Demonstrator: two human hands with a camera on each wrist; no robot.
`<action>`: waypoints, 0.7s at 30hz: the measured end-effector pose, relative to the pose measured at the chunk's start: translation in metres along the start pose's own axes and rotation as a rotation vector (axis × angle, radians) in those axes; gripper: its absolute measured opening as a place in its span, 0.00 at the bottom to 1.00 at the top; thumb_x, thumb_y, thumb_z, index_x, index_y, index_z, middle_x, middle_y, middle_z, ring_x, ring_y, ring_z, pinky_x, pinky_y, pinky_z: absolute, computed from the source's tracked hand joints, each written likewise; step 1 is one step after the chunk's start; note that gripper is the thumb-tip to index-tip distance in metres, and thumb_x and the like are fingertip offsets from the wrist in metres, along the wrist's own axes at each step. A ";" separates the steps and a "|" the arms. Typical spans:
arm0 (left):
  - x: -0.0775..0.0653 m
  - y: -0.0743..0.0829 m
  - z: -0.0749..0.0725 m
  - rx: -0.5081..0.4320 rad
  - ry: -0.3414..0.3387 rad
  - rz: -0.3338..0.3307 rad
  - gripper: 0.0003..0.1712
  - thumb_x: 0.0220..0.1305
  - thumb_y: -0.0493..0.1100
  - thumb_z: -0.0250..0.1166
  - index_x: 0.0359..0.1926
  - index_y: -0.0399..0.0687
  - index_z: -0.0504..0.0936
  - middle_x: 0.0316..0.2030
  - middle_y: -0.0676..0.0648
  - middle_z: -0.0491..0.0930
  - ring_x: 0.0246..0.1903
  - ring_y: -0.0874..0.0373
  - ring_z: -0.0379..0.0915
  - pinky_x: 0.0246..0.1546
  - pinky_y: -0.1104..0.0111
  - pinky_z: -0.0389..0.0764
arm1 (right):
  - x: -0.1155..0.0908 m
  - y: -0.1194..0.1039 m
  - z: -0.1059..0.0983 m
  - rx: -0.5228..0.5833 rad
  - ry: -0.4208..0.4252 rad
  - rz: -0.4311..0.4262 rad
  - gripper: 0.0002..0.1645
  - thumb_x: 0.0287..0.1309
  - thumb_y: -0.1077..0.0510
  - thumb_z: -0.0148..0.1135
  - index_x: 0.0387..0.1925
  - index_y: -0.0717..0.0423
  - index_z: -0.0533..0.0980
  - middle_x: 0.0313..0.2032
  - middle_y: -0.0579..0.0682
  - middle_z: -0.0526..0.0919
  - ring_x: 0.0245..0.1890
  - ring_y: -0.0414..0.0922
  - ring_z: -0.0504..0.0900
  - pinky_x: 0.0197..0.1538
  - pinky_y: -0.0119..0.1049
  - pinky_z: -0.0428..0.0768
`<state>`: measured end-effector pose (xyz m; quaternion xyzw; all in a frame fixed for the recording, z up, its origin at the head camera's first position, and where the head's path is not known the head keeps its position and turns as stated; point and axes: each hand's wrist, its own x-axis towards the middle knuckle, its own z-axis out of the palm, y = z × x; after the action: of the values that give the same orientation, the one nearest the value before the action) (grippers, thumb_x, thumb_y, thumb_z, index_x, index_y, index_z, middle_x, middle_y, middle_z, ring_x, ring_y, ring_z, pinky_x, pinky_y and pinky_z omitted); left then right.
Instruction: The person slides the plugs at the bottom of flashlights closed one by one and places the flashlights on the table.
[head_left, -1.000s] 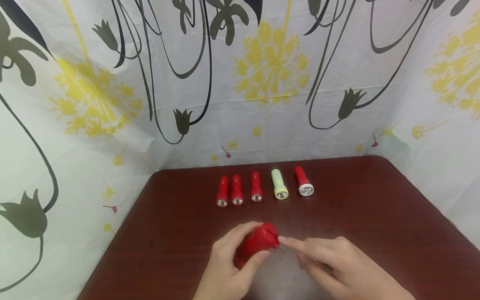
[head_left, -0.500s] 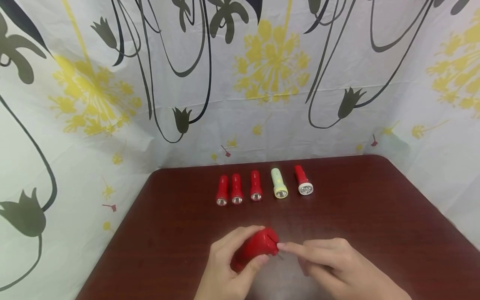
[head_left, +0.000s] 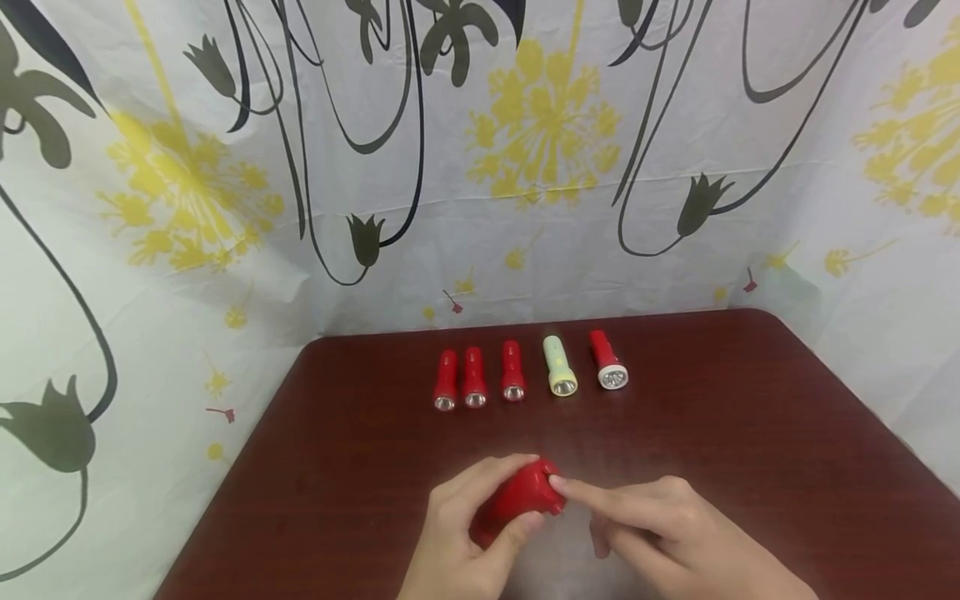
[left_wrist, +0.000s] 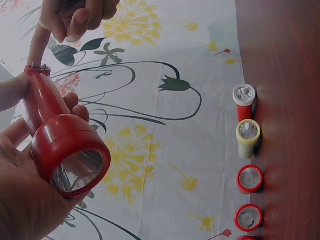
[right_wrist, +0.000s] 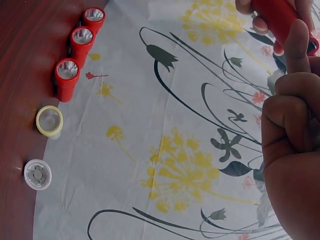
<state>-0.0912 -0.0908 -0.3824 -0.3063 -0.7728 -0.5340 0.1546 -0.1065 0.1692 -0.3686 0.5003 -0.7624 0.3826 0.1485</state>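
Observation:
My left hand (head_left: 465, 525) grips a red flashlight (head_left: 521, 493) above the front of the table, fingers round the far side and thumb on the near side. In the left wrist view the lamp end of this flashlight (left_wrist: 70, 145) faces the camera, and small metal bits show at its tail. The extended index finger of my right hand (head_left: 667, 525) touches that tail end. Its other fingers are curled in and nothing shows in them. From the right wrist, the red barrel (right_wrist: 280, 20) appears at the top, with the fingertip against its end.
Along the back of the dark red-brown table (head_left: 360, 450) lies a row: three red flashlights (head_left: 474, 377), a pale green one (head_left: 557, 362) and a red one with a white rim (head_left: 606, 360). Lenses point toward me. A flower-patterned cloth (head_left: 480, 167) hangs behind and at the sides.
The held flashlight has dipped slightly toward me. My right index fingertip has shifted higher on its tail end. A thin bit that stuck out below the tail earlier is out of sight.

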 end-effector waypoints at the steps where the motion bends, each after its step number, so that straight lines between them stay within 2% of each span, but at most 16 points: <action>1: 0.000 0.000 0.001 -0.007 -0.005 -0.022 0.29 0.68 0.40 0.72 0.68 0.62 0.80 0.53 0.54 0.87 0.47 0.64 0.83 0.40 0.68 0.90 | 0.001 0.000 0.000 -0.018 0.003 -0.004 0.41 0.56 0.76 0.68 0.71 0.51 0.78 0.29 0.31 0.82 0.27 0.23 0.73 0.33 0.10 0.70; 6: 0.000 0.002 0.003 -0.033 -0.023 -0.083 0.28 0.69 0.43 0.71 0.68 0.65 0.79 0.53 0.55 0.87 0.47 0.65 0.83 0.41 0.67 0.91 | 0.001 -0.001 -0.001 -0.083 0.014 0.008 0.39 0.58 0.72 0.70 0.71 0.49 0.78 0.29 0.28 0.81 0.28 0.21 0.73 0.34 0.10 0.69; 10: 0.000 -0.001 0.004 -0.037 -0.022 -0.035 0.27 0.71 0.43 0.71 0.69 0.61 0.80 0.52 0.52 0.88 0.46 0.65 0.84 0.39 0.68 0.90 | -0.001 -0.001 -0.001 -0.098 0.025 0.017 0.41 0.56 0.73 0.71 0.71 0.48 0.78 0.29 0.28 0.81 0.28 0.22 0.74 0.34 0.09 0.69; 13: 0.000 -0.002 0.006 -0.022 -0.003 0.025 0.27 0.70 0.41 0.71 0.69 0.57 0.80 0.52 0.50 0.89 0.45 0.64 0.84 0.37 0.69 0.90 | -0.001 0.000 -0.001 -0.107 0.033 0.022 0.41 0.56 0.72 0.72 0.70 0.48 0.78 0.28 0.28 0.80 0.27 0.22 0.73 0.34 0.09 0.69; 16: 0.000 0.000 0.008 -0.023 0.000 -0.047 0.28 0.70 0.43 0.71 0.68 0.63 0.80 0.54 0.54 0.88 0.46 0.64 0.84 0.38 0.70 0.90 | 0.000 0.001 -0.001 -0.174 0.042 0.013 0.35 0.62 0.66 0.71 0.70 0.47 0.78 0.27 0.27 0.77 0.25 0.21 0.69 0.33 0.09 0.66; 19: 0.001 0.001 0.009 -0.029 -0.006 -0.167 0.26 0.70 0.47 0.72 0.67 0.69 0.80 0.56 0.58 0.87 0.48 0.64 0.84 0.42 0.69 0.90 | 0.001 0.005 -0.001 -0.300 0.080 -0.021 0.26 0.74 0.57 0.62 0.71 0.46 0.78 0.35 0.28 0.82 0.29 0.22 0.71 0.35 0.10 0.67; 21: 0.003 0.001 0.009 -0.010 0.005 -0.236 0.26 0.69 0.50 0.73 0.66 0.70 0.79 0.56 0.61 0.86 0.49 0.64 0.84 0.45 0.70 0.90 | 0.001 0.009 0.000 -0.371 0.106 -0.018 0.26 0.75 0.55 0.59 0.71 0.46 0.78 0.37 0.29 0.82 0.30 0.23 0.70 0.36 0.11 0.67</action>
<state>-0.0922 -0.0812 -0.3835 -0.2125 -0.8005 -0.5530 0.0911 -0.1149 0.1707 -0.3721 0.4502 -0.8066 0.2598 0.2814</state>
